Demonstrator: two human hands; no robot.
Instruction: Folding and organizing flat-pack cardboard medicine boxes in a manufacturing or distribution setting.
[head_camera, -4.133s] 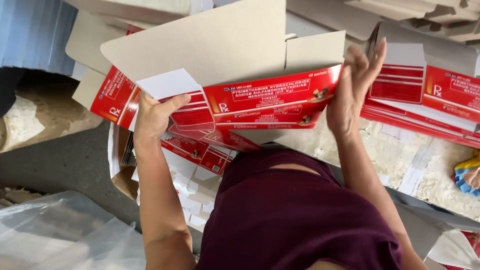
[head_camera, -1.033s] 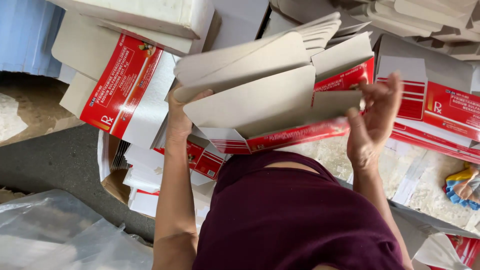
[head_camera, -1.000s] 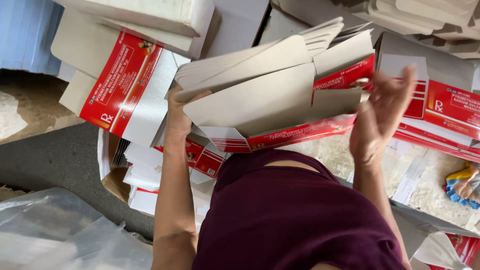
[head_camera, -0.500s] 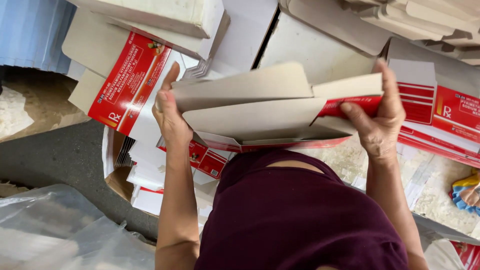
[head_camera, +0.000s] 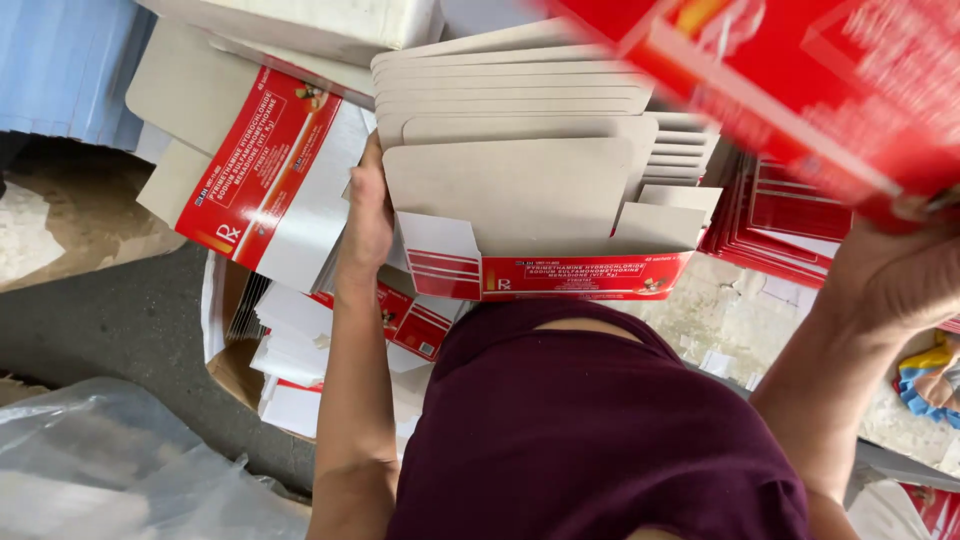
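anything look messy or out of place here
Yes: the flat cartons spilling from the open box lie fanned and askew. The stack by the left hand is stepped, not squared.

Even soft daylight, faint shadows, motion-blurred red carton (head_camera: 800, 90) at top right

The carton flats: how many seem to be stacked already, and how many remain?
Done: a stack of flats is gathered, steadied by the left hand. In hand: the right hand lifts one red flat, blurred, close to the camera. Left: loose flats at left and a red pile at right; no exact count is visible.
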